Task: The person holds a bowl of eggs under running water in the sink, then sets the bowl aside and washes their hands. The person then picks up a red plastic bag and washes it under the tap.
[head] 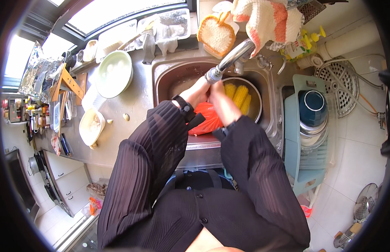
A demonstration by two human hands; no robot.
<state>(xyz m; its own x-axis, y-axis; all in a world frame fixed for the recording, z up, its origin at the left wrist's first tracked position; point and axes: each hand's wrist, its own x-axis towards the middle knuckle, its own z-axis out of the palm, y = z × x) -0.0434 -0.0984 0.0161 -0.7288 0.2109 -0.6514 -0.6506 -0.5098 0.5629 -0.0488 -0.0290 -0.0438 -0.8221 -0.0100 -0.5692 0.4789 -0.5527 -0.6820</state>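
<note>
My left hand and my right hand are close together just under the nozzle of the chrome faucet, over the steel sink. The fingers are blurred and partly hidden, so whether they hold anything cannot be told. Below my hands a red plastic bag lies in the sink. To its right stands a round metal pot with several peeled corn cobs in it. A black watch is on my left wrist.
On the counter at left are a pale green bowl with eggs and a cream bowl. A blue-green dish rack with bowls stands right of the sink. A knitted cloth hangs behind the faucet.
</note>
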